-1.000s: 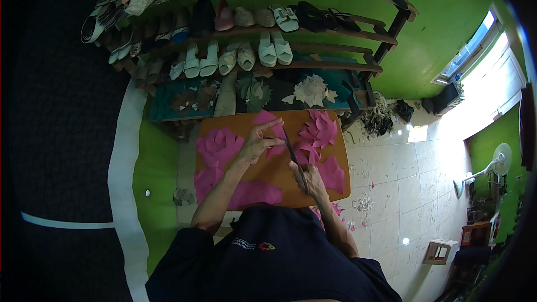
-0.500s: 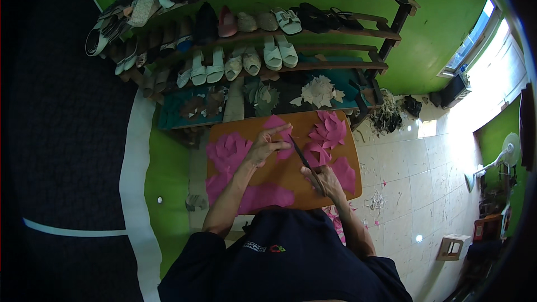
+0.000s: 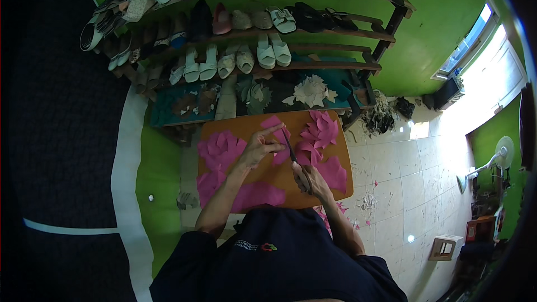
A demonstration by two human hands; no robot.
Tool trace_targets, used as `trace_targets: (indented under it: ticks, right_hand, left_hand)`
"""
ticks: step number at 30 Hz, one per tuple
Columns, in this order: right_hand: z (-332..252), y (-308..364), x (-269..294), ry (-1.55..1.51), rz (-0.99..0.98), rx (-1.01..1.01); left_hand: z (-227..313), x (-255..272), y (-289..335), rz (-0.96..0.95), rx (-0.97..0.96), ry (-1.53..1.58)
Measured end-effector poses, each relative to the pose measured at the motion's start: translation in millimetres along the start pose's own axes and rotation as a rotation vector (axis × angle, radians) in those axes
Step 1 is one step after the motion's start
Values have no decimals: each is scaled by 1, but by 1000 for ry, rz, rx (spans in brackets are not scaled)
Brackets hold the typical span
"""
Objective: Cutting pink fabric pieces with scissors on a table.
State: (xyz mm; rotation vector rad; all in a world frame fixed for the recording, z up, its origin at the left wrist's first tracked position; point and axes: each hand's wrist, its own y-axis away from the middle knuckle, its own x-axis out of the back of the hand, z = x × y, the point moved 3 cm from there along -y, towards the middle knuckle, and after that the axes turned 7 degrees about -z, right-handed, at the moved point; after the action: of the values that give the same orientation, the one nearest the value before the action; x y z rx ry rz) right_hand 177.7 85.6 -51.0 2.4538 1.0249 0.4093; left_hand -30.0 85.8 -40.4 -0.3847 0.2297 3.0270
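My left hand (image 3: 258,150) is over the middle of the orange-brown table (image 3: 268,172). Its index finger and thumb grip a pink piece of sheet material (image 3: 281,141); the exact pinch is hard to make out. A pair of dark scissors (image 3: 293,153) is in my right hand (image 3: 309,180), fingers wrapped round the handles. The blades slant up to the left, their tips at the pink piece beside my left index finger. On the table's left lies a cluster of pointed pink pieces (image 3: 222,148), and at its far right is another pink cluster (image 3: 320,130).
A large pink sheet (image 3: 258,196) lies along the table's near edge. Beyond the table stands a wooden rack (image 3: 330,67) of shoes and sandals, with pale cut pieces (image 3: 311,91) on its lowest shelf. Scraps (image 3: 368,201) litter the tiled floor at right, near a white fan (image 3: 503,154).
My right hand has brought the scissors slightly left and farther away, so their tips now meet the pink piece by my left fingers. The whole view has shifted a little.
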Motion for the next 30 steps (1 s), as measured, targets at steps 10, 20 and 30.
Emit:
trace_targets:
  ticks: [10,20,30]
  right_hand:
    - [12,-2,1,-2,65,-28]
    - [15,-9,0,-181,-57,111]
    - [21,-15,-6,-287,-58,149]
  left_hand:
    - [-12,2,-5,18,-48,101]
    - [-22,-9,-1,131,-133,245]
    - [-25,-19,1,277,-145,253]
